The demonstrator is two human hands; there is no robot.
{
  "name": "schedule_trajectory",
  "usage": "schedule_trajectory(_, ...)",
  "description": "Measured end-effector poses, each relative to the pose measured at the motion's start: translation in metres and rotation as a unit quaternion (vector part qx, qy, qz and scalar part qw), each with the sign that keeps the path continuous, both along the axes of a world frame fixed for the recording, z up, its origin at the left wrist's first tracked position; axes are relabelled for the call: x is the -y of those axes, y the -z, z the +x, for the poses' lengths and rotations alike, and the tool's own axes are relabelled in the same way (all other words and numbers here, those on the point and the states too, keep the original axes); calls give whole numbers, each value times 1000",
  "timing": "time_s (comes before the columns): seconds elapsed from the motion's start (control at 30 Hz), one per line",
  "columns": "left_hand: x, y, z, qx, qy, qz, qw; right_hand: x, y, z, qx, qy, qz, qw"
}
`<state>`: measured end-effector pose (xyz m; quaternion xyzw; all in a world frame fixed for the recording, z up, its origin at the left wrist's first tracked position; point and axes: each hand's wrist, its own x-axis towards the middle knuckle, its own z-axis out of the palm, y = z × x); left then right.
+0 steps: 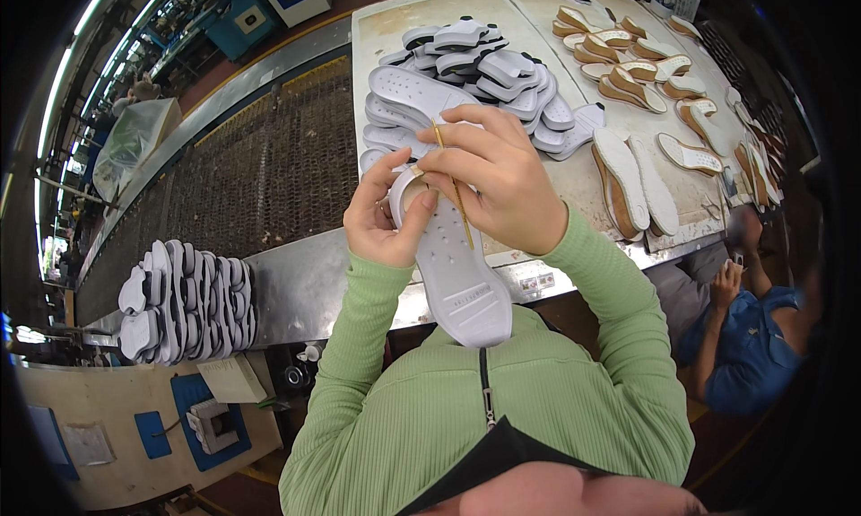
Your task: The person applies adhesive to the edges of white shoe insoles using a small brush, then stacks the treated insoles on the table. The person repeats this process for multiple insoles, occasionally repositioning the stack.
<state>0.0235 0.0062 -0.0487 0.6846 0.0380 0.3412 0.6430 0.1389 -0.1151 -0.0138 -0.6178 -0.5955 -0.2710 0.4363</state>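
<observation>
Light green top (404, 413) worn, finely ribbed throughout. Long sleeves (619, 305) cut close, ended at the wrists. Front divided by a dark zip (484, 372), fitted with a slim pull (490, 410). Neckline edged by a black V-shaped band (516, 449). Left hand (387, 218) and right hand (504, 177) seen bare.

Heaped white soles (509, 65) at upper centre, tan wedge soles (626, 87) at upper right and teal machinery (222, 33) at upper left are marking this as a footwear workshop.

The left hand's fingers (418, 218) partly hide the white sole (462, 283).
</observation>
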Motion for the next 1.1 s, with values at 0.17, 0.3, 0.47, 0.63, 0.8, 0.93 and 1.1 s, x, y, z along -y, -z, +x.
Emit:
schedule_trajectory(0.17, 5, -12, -10, 15, 13, 66, 998, 15, -24, -5, -42, -59, -19, 997)
schedule_trajectory(0.3, 9, -21, -22, 32, 12, 124, 992, 44, -57, -6, -174, -151, -70, 971)
schedule_trajectory(0.47, 11, -31, -28, 80, 16, 222, 972, 51, -73, -14, -212, -215, -70, 951)
schedule_trajectory(0.63, 12, -33, -28, 101, 31, 233, 967, 47, -75, -21, -235, -216, -67, 945)
schedule_trajectory(0.8, 12, -33, -31, 91, 33, 234, 967, 42, -76, -22, -225, -198, -93, 950)
schedule_trajectory(0.93, 12, -33, -32, 78, 37, 232, 969, 36, -73, -21, -176, -186, -87, 963)
schedule_trajectory(1.1, 11, -32, -31, 79, 33, 245, 966, 35, -71, -22, -170, -177, -94, 965)
